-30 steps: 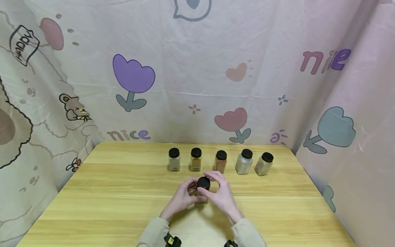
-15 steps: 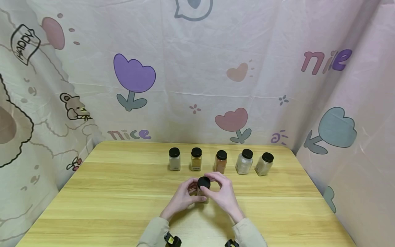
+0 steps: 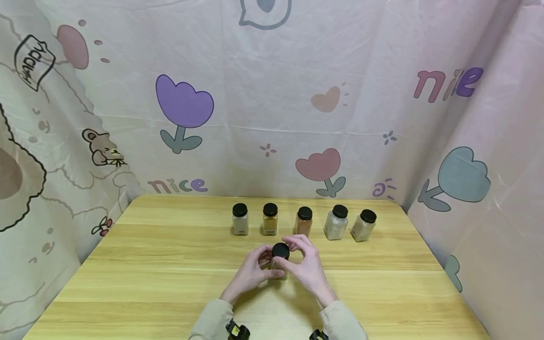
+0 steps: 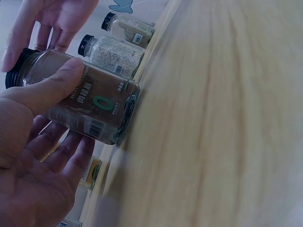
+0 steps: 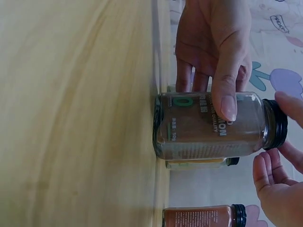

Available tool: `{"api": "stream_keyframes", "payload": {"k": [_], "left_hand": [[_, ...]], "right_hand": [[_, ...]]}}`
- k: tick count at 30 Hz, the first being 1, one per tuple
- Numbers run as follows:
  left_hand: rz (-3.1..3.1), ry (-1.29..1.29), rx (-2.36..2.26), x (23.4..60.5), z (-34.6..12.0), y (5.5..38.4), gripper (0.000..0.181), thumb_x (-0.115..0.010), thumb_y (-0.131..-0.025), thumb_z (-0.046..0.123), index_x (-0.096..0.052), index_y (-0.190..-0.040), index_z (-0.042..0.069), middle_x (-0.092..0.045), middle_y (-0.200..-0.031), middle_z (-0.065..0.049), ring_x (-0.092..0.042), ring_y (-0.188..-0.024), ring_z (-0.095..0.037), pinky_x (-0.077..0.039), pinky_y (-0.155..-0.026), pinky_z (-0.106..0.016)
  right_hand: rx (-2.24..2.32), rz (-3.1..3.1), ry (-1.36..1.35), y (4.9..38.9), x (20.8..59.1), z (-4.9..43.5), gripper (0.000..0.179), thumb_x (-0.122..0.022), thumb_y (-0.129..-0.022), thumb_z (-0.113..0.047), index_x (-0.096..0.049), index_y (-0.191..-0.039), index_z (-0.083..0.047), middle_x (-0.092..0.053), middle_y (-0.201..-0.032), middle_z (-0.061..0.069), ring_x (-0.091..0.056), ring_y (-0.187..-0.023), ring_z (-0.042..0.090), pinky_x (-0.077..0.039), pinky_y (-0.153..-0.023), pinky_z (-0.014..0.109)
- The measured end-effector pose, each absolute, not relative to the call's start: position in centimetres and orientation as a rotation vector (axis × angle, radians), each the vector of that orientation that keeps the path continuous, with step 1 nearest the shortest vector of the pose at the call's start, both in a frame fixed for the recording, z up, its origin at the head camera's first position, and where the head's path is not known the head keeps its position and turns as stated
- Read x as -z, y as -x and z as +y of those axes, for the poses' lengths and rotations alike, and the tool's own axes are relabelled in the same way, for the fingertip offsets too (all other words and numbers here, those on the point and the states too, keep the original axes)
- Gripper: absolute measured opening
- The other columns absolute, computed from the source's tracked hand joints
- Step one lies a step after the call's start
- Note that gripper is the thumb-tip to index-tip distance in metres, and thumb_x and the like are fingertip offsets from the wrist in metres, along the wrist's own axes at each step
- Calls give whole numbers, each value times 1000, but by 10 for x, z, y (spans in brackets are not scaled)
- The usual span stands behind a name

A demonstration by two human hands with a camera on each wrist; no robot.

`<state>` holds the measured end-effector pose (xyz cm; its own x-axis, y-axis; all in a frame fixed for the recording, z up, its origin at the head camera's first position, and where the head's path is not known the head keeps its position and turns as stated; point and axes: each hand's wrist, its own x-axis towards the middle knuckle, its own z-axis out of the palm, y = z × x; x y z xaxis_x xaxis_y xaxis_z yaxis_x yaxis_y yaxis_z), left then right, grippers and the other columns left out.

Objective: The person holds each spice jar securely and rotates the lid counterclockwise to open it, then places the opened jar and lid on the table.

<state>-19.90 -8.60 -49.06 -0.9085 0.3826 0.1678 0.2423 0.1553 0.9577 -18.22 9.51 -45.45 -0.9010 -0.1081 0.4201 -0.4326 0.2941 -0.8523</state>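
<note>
A glass spice jar (image 3: 279, 270) of brown powder stands upright on the wooden table, its base at the tabletop. My left hand (image 3: 250, 273) grips the jar's body, with the thumb across the label (image 4: 97, 97) and the fingers round the far side. At the top, my right hand (image 3: 307, 267) pinches the black lid (image 5: 276, 124) between thumb and fingers. The lid sits on the jar's mouth. In the right wrist view the label reads partly "MON" and "QUALITY". Some of the left fingers are hidden behind the glass.
Behind the hands, several black-lidded jars stand in a row: a pale one (image 3: 240, 222), a yellow one (image 3: 269, 222), an orange-brown one (image 3: 303, 224), and two whitish ones (image 3: 335, 226) at right. A printed curtain (image 3: 255, 94) hangs along the table's (image 3: 148, 264) back edge.
My right thumb and fingers have shifted slightly about the lid. The left hand, the held jar and the row behind stay where they were.
</note>
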Motion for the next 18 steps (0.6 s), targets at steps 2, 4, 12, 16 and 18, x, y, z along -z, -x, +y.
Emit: {"api": "stream_keyframes", "payload": {"k": [2, 4, 12, 16, 18], "left_hand": [[2299, -624, -1869, 491, -86, 199, 51, -85, -80, 14, -60, -122, 0, -68, -123, -20, -65, -121, -34, -52, -110, -36], [2297, -625, -1873, 491, -86, 199, 50, -85, -80, 14, -60, -122, 0, -68, -123, -19, -65, -121, -33, -53, -109, -36], [2298, -623, -1881, 491, -86, 199, 51, -85, -80, 12, -60, -122, -1, -69, -122, -20, -65, -120, -33, -53, -110, -37], [2297, -618, -1875, 491, -86, 199, 51, -85, -80, 13, -60, -123, 0, -68, -123, -19, -64, -120, -33, -52, -110, -37], [2297, -616, -1873, 491, -86, 199, 51, -85, -80, 13, -60, -123, 0, -68, -123, -19, -64, -121, -33, -52, -110, -36]], "right_hand": [[-1676, -2248, -542, 183, 456, 96, 47, -89, -73, -9, -71, -117, -5, -67, -111, 10, -61, -95, 13, -53, -92, 20], [-1709, -2215, -611, 183, 456, 98, 45, -86, -76, -3, -69, -118, 0, -68, -113, 15, -63, -96, 14, -55, -93, 19], [-1779, -2179, -695, 185, 456, 101, 49, -83, -78, 2, -65, -124, 3, -64, -118, 20, -64, -103, 15, -55, -99, 19], [-1759, -2200, -604, 184, 456, 98, 51, -88, -74, -4, -68, -121, -3, -64, -113, 14, -63, -96, 15, -56, -95, 19], [-1753, -2196, -596, 184, 456, 98, 49, -88, -73, -5, -69, -119, -1, -64, -112, 15, -62, -94, 14, -56, -94, 19]]}}
